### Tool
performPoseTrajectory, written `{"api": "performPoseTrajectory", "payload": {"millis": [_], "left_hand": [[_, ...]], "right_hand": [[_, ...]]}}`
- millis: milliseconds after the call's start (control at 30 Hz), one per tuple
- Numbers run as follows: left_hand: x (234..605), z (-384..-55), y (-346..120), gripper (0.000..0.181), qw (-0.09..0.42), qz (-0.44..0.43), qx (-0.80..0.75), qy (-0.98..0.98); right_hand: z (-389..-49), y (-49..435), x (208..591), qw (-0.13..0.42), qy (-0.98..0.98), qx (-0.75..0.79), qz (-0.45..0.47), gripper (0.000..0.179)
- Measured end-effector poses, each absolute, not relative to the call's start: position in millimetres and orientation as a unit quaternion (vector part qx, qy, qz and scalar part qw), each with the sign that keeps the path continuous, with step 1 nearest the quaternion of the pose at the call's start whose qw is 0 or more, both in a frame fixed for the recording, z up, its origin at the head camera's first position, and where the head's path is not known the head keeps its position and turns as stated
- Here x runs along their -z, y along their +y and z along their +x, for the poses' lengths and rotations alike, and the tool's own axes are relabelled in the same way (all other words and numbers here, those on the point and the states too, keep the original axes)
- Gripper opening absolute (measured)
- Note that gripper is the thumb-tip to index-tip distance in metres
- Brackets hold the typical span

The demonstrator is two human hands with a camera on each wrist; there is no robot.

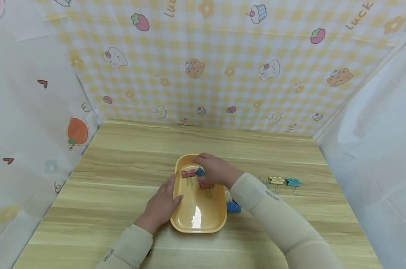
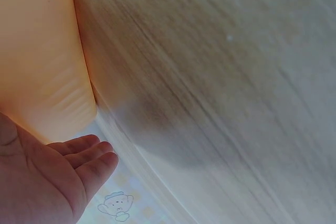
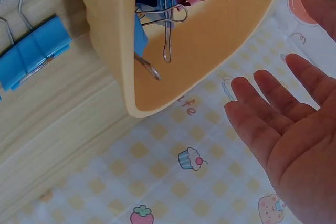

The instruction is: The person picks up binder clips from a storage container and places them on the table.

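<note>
Head view: on my feed, one yellow tray contains two pink clips and at least one blue clip; the right hand above obstructs an exact count. Outside, to its right, I count one outer blue clip, one pale-yellow clip and two teal clips. I judge loading partly complete, four left.

Left wrist view: left hand straight-fingered beside the tray.

Right wrist view: right hand's fingers apart, empty.

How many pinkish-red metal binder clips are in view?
2 visible, inside the yellow-orange plastic tray: one pinkish-red metal binder clip toward its left side, a second clip nearer the right hand. The hand may hide more.
</note>
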State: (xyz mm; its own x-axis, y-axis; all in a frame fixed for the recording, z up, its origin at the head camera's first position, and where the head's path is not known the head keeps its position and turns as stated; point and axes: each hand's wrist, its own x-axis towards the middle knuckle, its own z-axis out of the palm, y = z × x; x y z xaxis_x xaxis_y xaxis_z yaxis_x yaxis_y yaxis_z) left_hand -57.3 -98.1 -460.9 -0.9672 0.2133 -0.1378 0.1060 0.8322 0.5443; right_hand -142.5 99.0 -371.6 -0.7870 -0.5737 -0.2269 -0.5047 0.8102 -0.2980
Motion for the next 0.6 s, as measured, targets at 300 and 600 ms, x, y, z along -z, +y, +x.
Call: {"api": "performPoseTrajectory", "payload": {"millis": [300,600], "left_hand": [[461,-57,-99,0.078,0.096,0.084,-0.275,0.953],[461,-57,-99,0.077,0.094,0.087,-0.276,0.953]], "right_hand": [[-148,79,374,0.153,0.941,0.088,-0.29,0.057],[-156,64,386,0.18,0.943,0.06,-0.272,0.054]]}}
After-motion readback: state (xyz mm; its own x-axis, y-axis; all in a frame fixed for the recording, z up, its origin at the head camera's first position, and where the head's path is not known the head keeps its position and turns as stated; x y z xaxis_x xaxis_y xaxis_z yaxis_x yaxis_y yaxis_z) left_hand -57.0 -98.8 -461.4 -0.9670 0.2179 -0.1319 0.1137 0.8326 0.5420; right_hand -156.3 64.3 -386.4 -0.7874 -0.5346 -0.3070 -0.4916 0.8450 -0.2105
